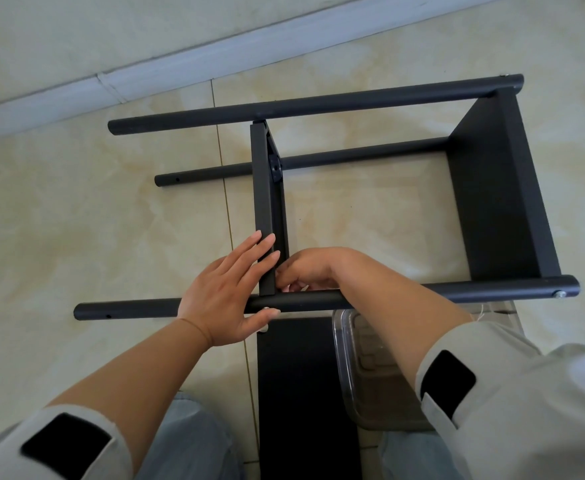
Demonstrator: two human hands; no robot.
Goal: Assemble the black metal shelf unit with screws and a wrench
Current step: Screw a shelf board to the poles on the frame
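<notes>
The black metal shelf unit [502, 188] lies on its side on the tiled floor, with long round tubes running left to right. A middle shelf panel [265, 188] stands between the far tube [318, 105] and the near tube [138, 309]. My left hand [227, 294] lies with straight fingers against that panel's lower end, its thumb under the near tube beside a silver screw head [266, 309]. My right hand [310, 270] reaches behind the panel where it meets the near tube, fingers curled; what they hold is hidden. Another screw [559, 294] shows at the tube's right end.
A loose black panel [301, 393] lies flat on the floor between my knees. A clear plastic box [363, 368] sits right of it, under my right forearm. A white skirting board [214, 60] runs along the wall beyond the unit.
</notes>
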